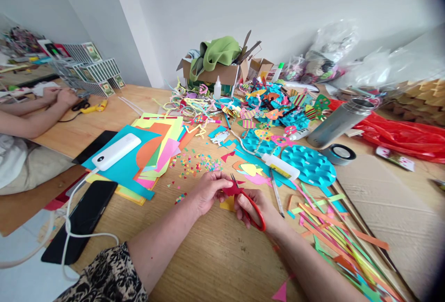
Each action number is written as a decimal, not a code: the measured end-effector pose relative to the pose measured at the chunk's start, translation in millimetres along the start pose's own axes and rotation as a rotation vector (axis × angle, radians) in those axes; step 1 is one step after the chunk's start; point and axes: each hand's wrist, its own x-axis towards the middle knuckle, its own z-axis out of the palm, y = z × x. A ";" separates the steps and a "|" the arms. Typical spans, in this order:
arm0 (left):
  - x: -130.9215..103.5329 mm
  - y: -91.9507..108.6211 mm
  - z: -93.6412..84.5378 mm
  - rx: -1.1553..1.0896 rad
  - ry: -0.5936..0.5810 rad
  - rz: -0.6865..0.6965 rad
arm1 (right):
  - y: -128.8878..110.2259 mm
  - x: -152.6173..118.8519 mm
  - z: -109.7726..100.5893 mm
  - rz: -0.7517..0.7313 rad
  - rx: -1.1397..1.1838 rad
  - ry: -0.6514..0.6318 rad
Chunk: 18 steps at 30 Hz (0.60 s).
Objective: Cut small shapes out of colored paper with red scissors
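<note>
Above the desk (pixel 215 255), your left fingers (pixel 224 183) pinch red paper (pixel 231 190); your right fingers (pixel 242 204) close around scissors (pixel 257 210). Cutting appears underway; the next snip likely requires steady paper.

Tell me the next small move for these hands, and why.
Probably a small snip with the scissors: the right hand holds them, their blades are at the red paper, and the left hand pinches that paper.

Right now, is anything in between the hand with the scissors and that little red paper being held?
Nothing that I can see: the right hand holds the red scissors right up to the red paper pinched in the left hand.
</note>
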 end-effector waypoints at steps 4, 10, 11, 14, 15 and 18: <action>1.3 -1.0 -0.4 0.001 0.021 0.002 | -0.5 0.5 0.3 0.005 -0.006 0.011; 1.3 -1.5 0.1 -0.005 0.045 0.014 | -1.7 -0.3 0.0 0.013 -0.003 0.012; 1.2 -1.4 0.2 -0.004 0.046 0.016 | -1.4 -0.4 -0.2 0.011 0.000 0.010; 1.3 -1.6 0.0 0.007 0.043 0.020 | -0.2 -0.5 -0.6 0.002 0.009 0.002; 1.6 -1.8 -0.3 0.015 0.040 0.019 | 0.1 -0.4 -0.7 -0.001 0.011 0.000; 2.5 -2.9 -1.4 0.044 0.033 0.015 | 0.8 -0.5 -1.0 -0.007 0.010 0.001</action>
